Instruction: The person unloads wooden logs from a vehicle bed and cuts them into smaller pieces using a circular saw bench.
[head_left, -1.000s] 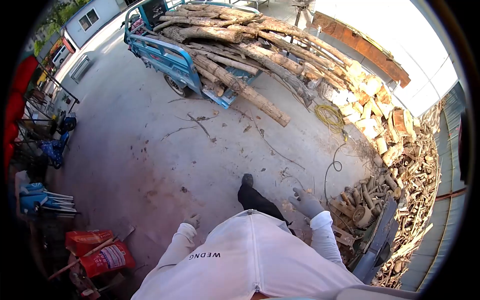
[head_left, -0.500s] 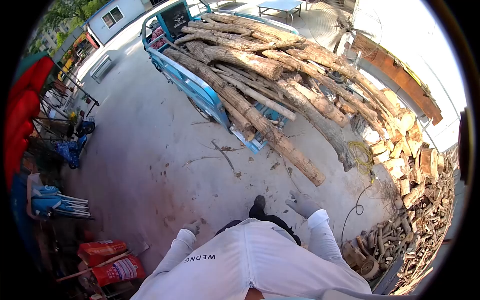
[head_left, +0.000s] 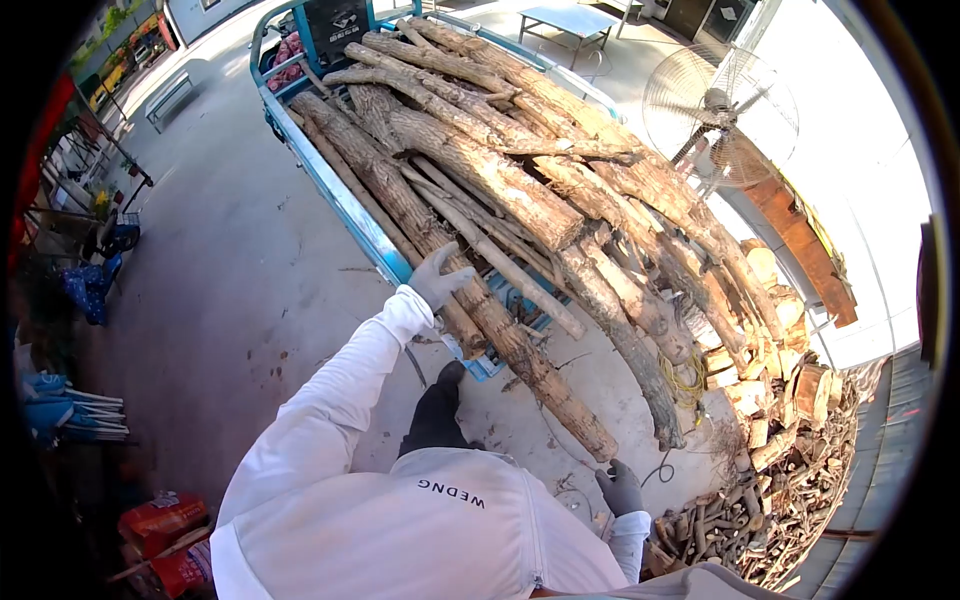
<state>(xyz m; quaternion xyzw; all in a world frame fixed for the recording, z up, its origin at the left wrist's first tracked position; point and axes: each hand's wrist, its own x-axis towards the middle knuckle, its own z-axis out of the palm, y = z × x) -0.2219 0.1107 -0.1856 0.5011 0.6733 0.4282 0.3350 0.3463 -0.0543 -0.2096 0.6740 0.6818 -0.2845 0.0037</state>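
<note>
A long log (head_left: pixel 535 375) lies slanted over the rear edge of a blue cargo vehicle (head_left: pixel 340 185), its near end jutting out toward me. My left hand (head_left: pixel 438 280), in a grey glove, is at this log's side, thumb and fingers apart. It appears to touch the bark. Close by the log's cut end is my right hand (head_left: pixel 621 488), also gloved, its fingers pointing up toward the wood and apart. Whether it touches the end I cannot tell. More logs (head_left: pixel 500 185) are heaped on the vehicle, and a thinner pole (head_left: pixel 505 260) lies beside the long log.
Split firewood (head_left: pixel 790 400) is piled on the right, with smaller sticks (head_left: pixel 720 525) nearer me. A yellow cord (head_left: pixel 683 385) lies by the pile. A large fan (head_left: pixel 718 110) stands beyond the logs. Red bags (head_left: pixel 165 525) sit at lower left.
I have stepped closer to the vehicle. My left hand has reached forward to the long log. My right hand has come near its cut end.
</note>
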